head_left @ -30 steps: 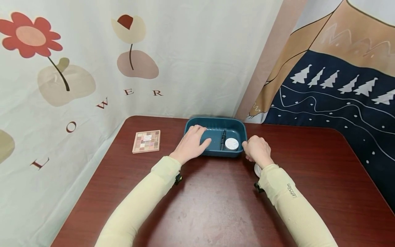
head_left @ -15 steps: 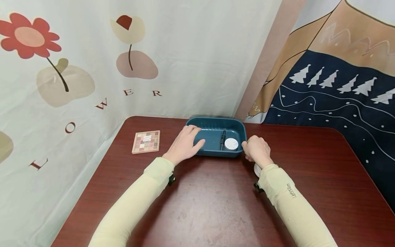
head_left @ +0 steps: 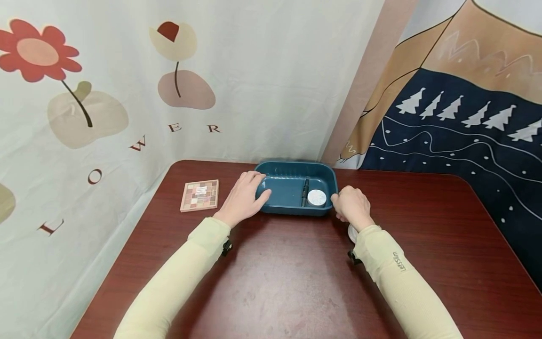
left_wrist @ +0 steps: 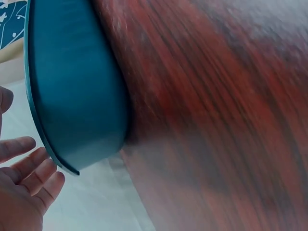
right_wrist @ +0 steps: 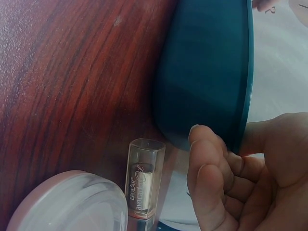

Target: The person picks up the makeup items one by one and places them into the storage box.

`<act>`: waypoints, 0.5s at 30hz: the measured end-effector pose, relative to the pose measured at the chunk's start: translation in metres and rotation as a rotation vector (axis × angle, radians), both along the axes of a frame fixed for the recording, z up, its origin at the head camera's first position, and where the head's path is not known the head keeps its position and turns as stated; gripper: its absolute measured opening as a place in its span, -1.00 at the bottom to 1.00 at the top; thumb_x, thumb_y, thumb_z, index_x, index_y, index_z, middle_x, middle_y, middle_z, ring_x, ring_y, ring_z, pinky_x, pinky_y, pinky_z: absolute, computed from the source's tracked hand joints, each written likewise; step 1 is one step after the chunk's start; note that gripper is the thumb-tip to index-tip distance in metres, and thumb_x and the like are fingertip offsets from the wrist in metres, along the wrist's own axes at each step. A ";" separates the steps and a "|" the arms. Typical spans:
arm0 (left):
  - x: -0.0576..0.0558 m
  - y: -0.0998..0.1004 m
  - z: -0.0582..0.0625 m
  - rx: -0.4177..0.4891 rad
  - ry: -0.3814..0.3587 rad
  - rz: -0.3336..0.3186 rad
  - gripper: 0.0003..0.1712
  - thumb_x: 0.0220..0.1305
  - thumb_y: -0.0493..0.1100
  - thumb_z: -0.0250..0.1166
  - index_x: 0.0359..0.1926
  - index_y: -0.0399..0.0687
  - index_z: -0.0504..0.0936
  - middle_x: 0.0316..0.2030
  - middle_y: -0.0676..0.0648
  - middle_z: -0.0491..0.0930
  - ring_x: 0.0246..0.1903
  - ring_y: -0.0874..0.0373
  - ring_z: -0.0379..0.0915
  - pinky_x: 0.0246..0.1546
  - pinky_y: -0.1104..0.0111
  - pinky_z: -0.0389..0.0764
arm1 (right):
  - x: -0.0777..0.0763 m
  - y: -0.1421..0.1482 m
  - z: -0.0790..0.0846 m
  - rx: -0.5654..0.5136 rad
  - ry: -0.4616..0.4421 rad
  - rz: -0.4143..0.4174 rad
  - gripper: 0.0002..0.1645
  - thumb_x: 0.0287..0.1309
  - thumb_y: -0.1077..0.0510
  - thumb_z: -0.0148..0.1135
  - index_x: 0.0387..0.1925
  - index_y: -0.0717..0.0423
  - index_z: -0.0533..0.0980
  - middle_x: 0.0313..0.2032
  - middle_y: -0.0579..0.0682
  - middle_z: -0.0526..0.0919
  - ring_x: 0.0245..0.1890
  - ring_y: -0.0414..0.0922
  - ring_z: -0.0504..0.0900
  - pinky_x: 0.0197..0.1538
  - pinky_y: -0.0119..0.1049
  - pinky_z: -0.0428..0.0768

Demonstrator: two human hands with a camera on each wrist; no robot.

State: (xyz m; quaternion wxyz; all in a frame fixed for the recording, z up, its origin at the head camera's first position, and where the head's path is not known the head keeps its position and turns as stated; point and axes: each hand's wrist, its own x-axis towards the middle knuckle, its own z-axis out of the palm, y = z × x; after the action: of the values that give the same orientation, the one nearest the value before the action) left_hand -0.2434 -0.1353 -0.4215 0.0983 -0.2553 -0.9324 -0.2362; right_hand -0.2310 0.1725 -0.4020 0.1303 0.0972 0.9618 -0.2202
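A dark teal plastic basin [head_left: 292, 210] stands near the table's back edge. In it lie a slim black pen-shaped item [head_left: 305, 192] and a round white-topped case [head_left: 316, 198]. My left hand [head_left: 241, 200] is at the basin's left end, fingers loosely extended; the left wrist view has its fingertips right at the rim. At the right end my right hand [head_left: 353, 207] pinches the rim, thumb on one side and curled fingers on the other. Beneath that hand, the right wrist view shows a clear-capped lipstick [right_wrist: 143, 180] and a round container with a clear lid [right_wrist: 72, 207].
An eyeshadow palette [head_left: 200, 195] lies on the dark red wooden table [head_left: 271, 282], left of the basin. Behind the table hang a white flower-print curtain [head_left: 262, 84] and a navy tree-patterned cloth [head_left: 457, 136].
My left hand has drawn leftward from over the basin's inside to its left end. The right hand keeps its hold on the right rim, and the basin stays in place.
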 end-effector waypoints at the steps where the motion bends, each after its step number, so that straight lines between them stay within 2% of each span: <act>1: -0.001 -0.002 0.000 -0.003 -0.002 0.007 -0.38 0.51 0.04 0.17 0.36 -0.32 0.48 0.26 -0.25 0.47 0.28 -0.13 0.32 0.38 0.03 0.32 | 0.000 0.000 0.000 0.000 0.000 0.002 -0.49 0.39 0.13 -0.01 -0.65 0.14 0.62 -0.71 0.02 0.64 -0.70 -0.12 0.63 -0.41 -0.22 0.56; 15: -0.001 -0.026 -0.006 -0.005 -0.013 0.094 -0.38 0.48 0.04 0.20 0.33 -0.32 0.50 0.22 -0.26 0.48 0.22 -0.14 0.34 0.30 0.02 0.36 | 0.001 -0.001 0.000 0.004 -0.007 -0.007 -0.48 0.40 0.12 0.00 -0.65 0.14 0.63 -0.70 0.03 0.64 -0.70 -0.11 0.64 -0.39 -0.21 0.56</act>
State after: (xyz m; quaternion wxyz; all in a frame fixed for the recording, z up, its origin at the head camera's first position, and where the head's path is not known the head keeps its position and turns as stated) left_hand -0.2442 -0.1613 -0.4272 0.1026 -0.2098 -0.9446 -0.2305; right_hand -0.2305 0.1718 -0.4016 0.1326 0.1014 0.9615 -0.2183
